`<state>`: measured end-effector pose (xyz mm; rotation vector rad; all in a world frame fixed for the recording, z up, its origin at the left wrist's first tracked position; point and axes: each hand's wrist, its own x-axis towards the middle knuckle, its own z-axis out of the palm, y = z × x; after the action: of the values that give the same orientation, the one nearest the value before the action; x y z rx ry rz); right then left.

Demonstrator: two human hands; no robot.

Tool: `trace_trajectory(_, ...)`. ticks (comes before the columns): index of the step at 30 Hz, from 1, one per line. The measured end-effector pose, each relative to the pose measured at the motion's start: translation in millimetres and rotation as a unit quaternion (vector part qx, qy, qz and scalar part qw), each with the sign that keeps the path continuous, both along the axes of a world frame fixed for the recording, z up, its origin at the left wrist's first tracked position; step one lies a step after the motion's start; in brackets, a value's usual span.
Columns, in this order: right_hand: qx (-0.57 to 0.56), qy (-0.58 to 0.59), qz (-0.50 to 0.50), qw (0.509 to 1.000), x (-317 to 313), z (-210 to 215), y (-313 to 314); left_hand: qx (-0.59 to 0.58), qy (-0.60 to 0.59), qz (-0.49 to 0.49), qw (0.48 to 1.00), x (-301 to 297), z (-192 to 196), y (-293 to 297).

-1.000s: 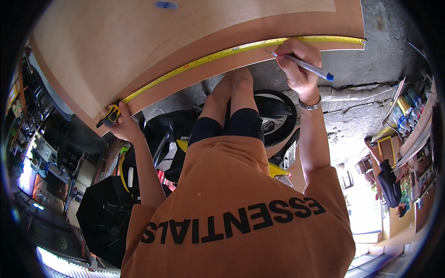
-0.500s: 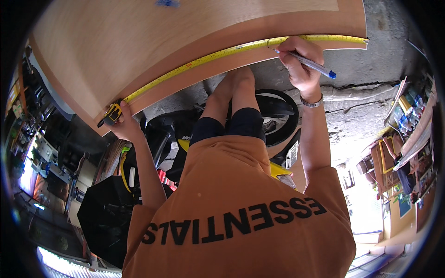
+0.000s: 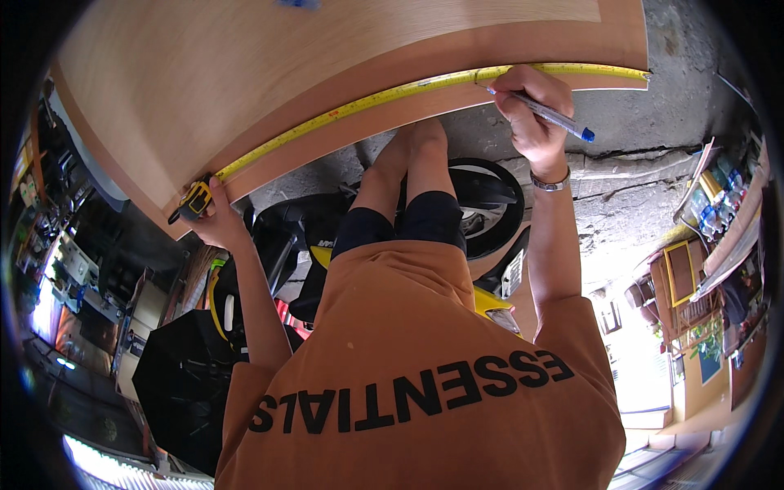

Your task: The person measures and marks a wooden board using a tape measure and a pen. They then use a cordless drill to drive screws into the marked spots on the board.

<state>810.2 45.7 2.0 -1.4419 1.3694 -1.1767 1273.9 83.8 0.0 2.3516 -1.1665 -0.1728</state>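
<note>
A wide wooden panel (image 3: 269,73) with a darker border lies in front of me. Along its near border stretches the yellow blade of a tape measure (image 3: 351,109), its end at the panel's right edge. My left hand (image 3: 219,222) is closed around the black and yellow tape case (image 3: 196,202) at the panel's left corner. Between the fingers of my right hand (image 3: 535,110) sits a pen (image 3: 551,115) with a blue end, its tip pointing left at the blade. That hand rests over the blade, right of the panel's middle.
Below the panel are a black and yellow motorbike with a dark wheel (image 3: 490,204) and a black faceted object (image 3: 184,392). Grey concrete floor (image 3: 637,131) shows at the right. Bottles (image 3: 719,200) and a wooden chair (image 3: 678,286) stand farther right.
Both hands stay nearly in place, still holding the tape measure and the pen. The pen and right hand appear very slightly lower in the picture.
</note>
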Motion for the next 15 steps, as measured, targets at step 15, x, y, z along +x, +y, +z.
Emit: trace_trajectory(15,-0.007,0.002,-0.008,1.000,0.7,-3.4,2.2,-0.020,0.021,-0.006,1.000,-1.2,-1.5,0.3)
